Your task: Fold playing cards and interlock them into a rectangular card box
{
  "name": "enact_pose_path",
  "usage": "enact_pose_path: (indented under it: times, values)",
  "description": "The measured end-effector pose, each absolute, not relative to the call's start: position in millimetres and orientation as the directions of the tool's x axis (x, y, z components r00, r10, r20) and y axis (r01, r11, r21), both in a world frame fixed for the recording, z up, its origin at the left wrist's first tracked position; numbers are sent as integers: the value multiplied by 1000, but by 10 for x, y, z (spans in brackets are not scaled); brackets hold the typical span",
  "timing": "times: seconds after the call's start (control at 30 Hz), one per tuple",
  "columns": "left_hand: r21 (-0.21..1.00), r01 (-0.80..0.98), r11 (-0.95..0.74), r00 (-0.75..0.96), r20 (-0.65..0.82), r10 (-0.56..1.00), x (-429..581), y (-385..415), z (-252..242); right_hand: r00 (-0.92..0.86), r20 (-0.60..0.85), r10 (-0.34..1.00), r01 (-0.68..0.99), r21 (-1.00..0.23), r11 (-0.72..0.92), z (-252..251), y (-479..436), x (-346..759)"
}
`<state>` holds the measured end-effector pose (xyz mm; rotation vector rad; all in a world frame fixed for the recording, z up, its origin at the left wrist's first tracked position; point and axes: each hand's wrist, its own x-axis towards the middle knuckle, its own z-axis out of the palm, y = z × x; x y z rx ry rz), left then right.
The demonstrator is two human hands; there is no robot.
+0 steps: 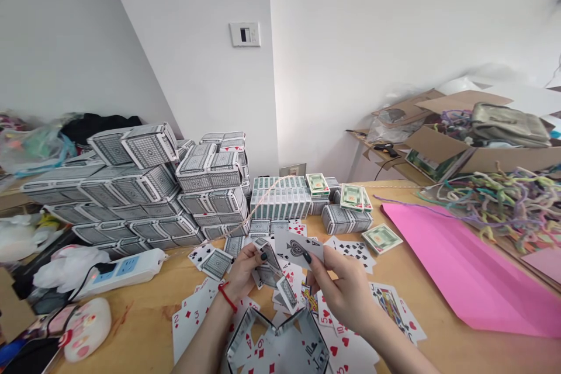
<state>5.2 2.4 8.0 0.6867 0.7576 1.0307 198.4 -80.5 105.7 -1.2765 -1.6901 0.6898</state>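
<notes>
Heart-shaped card frame nearest, below hands. Left hand grips folded card strip, sloping down rightward. Right hand pinches ace of spades, long axis roughly crosswise, just right of strip's upper end. Beyond: card-block stacks.

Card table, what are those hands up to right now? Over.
Right hand: pinching ace of spades. Left hand: gripping patterned cards. Below: card-walled frame, loose cards crowding around it.

Pale walls meet behind a wooden table — a white switch plate beside their vertical edge.
</notes>
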Motion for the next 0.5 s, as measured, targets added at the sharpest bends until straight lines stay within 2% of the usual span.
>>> enact_pose_path:
  times: [0.5]
  values:
    - [789,-512,341,285,-218,933,52,8,112,-87,322,943,464,-824,324,1048,-805,1980]
